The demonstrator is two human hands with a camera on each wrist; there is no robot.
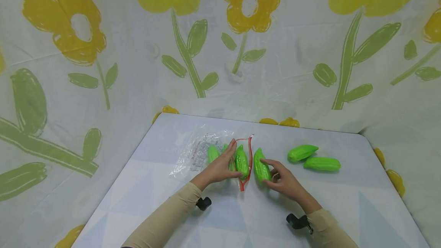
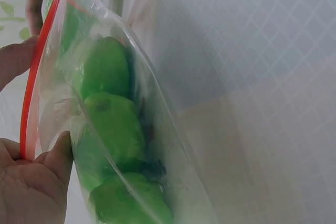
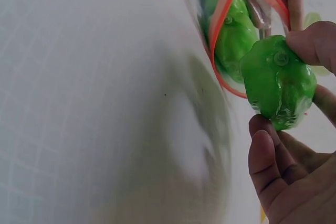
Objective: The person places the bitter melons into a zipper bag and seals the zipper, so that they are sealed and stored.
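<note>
At the left we see the clear bag (image 1: 184,160) lying on its side, some green fruit (image 1: 242,162) inside it; its mouth faces right, which, we judge, suits an approach from that side; the left hand (image 1: 217,168) is at the mouth, thumb and fingers spread well apart, probably to keep the red zip (image 1: 250,156) gaping; just right of the zip, outside the bag, we find the held fruit (image 1: 262,166); the right hand (image 1: 284,181) pinches it between thumb and fingers, its pointed end away from the wrist, seemingly so that the grip stays light and easily let go; farther right a loose pair (image 1: 322,164) lies close together, set apart from the bag, perhaps for easy reach.

We see a pale table (image 1: 138,186) patterned with bluish triangles; around it hangs creased white cloth (image 1: 293,60) printed with yellow flowers and green leaves.
</note>
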